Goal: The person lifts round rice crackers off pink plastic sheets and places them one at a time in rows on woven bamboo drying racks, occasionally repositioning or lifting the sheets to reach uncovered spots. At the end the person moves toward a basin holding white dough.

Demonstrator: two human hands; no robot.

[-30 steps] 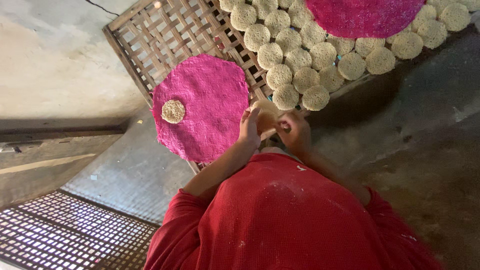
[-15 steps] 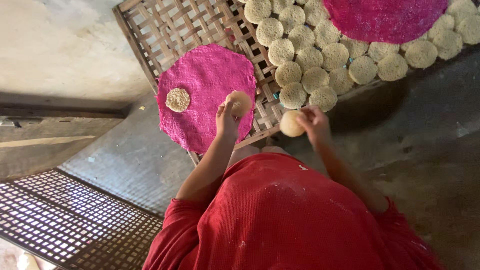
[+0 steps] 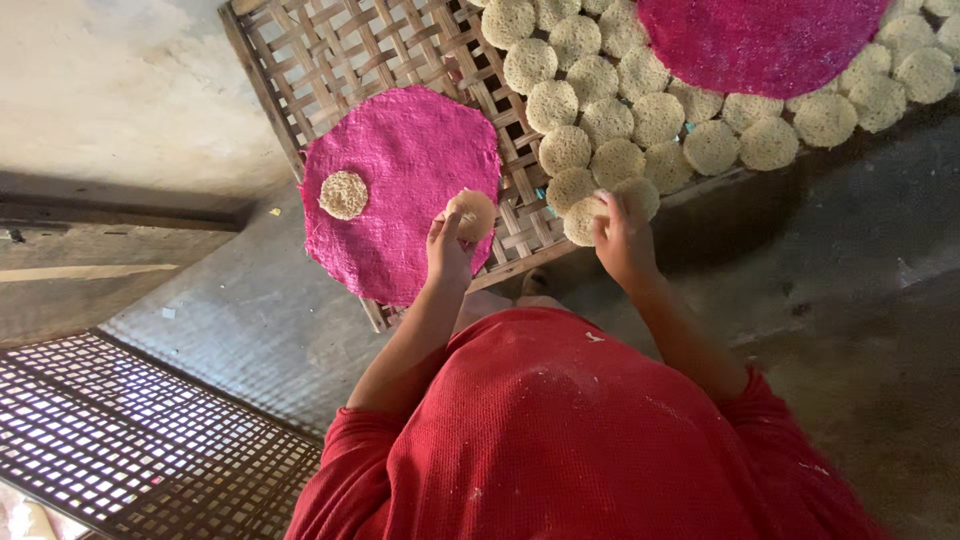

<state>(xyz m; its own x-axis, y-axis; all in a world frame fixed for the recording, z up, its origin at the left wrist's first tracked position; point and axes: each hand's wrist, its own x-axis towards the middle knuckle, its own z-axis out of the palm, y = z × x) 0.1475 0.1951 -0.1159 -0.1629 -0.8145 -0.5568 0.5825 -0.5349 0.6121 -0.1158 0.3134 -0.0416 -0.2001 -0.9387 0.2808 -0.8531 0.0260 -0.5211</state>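
Currently the left hand (image 3: 450,245) is pinching a pale round cake (image 3: 472,213) over the right edge of the pink mat (image 3: 400,170), well right of the cake already lying there (image 3: 343,194). Meanwhile the right hand (image 3: 622,235) is closing on another disc (image 3: 583,220) at the rack's (image 3: 330,50) near row.

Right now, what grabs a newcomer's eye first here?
The bright pink round mat on the woven bamboo rack stands out first, with one small pale lacy disc lying on its left part. The left hand holds a second disc at the mat's right edge, while the right hand touches the rows of pale discs covering the rack's right side. Another pink mat lies over those discs at top right.
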